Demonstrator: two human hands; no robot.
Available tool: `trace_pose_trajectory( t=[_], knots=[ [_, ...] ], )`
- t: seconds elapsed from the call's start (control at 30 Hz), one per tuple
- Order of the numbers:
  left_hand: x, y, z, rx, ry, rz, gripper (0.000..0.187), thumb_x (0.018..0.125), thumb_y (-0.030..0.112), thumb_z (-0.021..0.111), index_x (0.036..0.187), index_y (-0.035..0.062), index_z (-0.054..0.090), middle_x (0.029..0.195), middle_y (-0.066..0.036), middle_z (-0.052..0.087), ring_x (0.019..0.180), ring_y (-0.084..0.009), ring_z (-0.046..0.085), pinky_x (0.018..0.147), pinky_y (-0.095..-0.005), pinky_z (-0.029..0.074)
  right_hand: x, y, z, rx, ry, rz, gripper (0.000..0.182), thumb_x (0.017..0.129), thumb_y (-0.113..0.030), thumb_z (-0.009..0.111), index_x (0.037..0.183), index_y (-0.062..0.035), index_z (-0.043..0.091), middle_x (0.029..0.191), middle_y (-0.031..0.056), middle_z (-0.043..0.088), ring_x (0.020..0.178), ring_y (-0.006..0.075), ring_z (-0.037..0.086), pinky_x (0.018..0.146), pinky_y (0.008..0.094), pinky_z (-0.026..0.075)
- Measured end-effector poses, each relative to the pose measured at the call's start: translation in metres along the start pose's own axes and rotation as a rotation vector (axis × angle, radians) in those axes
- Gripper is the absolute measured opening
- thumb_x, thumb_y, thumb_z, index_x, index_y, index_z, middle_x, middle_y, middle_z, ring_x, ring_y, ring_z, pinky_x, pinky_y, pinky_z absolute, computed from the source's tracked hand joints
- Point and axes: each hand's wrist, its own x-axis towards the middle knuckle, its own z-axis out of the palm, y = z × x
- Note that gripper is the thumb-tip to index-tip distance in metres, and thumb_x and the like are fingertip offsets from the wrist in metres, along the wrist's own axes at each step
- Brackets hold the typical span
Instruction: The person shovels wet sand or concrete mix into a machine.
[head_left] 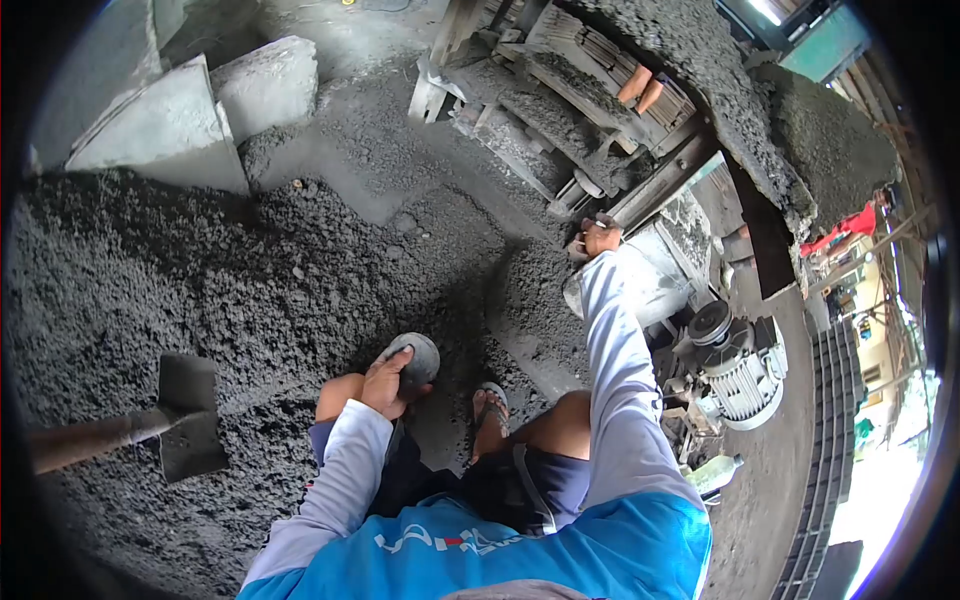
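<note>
My left hand [384, 384] is wrapped round a grey, round-faced object [422, 358], perhaps a bowl or tin, by my left knee; its inside is hidden. My right arm reaches forward to a block-making machine [560, 130] caked in grey mix. At its near lower corner, my right hand [600, 238] is closed, with small pale and dark bits at the fingers; what it grips is too small to name. Below the left hand's reach spreads a heap of damp grey aggregate mix [250, 270].
A shovel [190, 415] lies on the heap at left. Concrete slabs [265, 85] lean at upper left. An electric motor [742, 375] and a bottle [714, 474] are at right. Another person's limbs [640, 90] show behind the machine. Dark stacked blocks [825, 430] line the far right.
</note>
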Motion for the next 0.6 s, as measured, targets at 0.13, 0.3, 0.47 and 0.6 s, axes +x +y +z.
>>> trace_pose_trajectory(
  t=[0.13,0.3,0.47,0.6],
  knots=[
    [-0.007,-0.001,-0.008,0.047,-0.026,0.071,0.029,0.088,0.022,0.065,0.114,0.0154,0.058,0.102,-0.004,0.064,0.088,-0.0219,0.064,0.055,-0.0385,0.056,-0.015,-0.011,-0.006,0.057,0.058,0.039,0.036,0.086,-0.012,0.057,0.121,-0.0118,0.048,0.089,0.0097,0.065,0.062,0.0228,0.062,0.048,0.0396,0.048],
    [-0.012,0.005,-0.011,0.097,0.018,0.114,0.031,0.087,0.022,0.065,0.117,0.0154,0.058,0.104,-0.004,0.065,0.089,-0.0223,0.064,0.054,-0.0386,0.056,-0.022,-0.007,-0.009,0.073,0.006,0.099,0.026,0.09,-0.018,0.051,0.115,-0.0141,0.055,0.089,0.0092,0.066,0.071,0.0218,0.064,0.057,0.0393,0.053],
    [-0.014,0.01,-0.014,0.095,0.028,0.128,0.035,0.087,0.021,0.065,0.12,0.0142,0.056,0.108,-0.004,0.063,0.09,-0.0237,0.064,0.054,-0.0391,0.056,-0.04,-0.009,-0.015,0.228,0.025,0.217,0.03,0.089,-0.013,0.051,0.119,-0.0138,0.051,0.09,0.0111,0.066,0.068,0.0244,0.064,0.058,0.0382,0.052],
    [-0.018,0.015,-0.011,0.11,0.046,0.145,0.036,0.086,0.022,0.065,0.12,0.0131,0.056,0.109,-0.005,0.062,0.091,-0.0254,0.064,0.055,-0.0403,0.057,-0.021,0.019,-0.028,0.14,-0.009,0.094,0.037,0.089,-0.008,0.05,0.125,-0.0144,0.045,0.091,0.0144,0.066,0.063,0.0275,0.063,0.052,0.041,0.049]
  ],
)
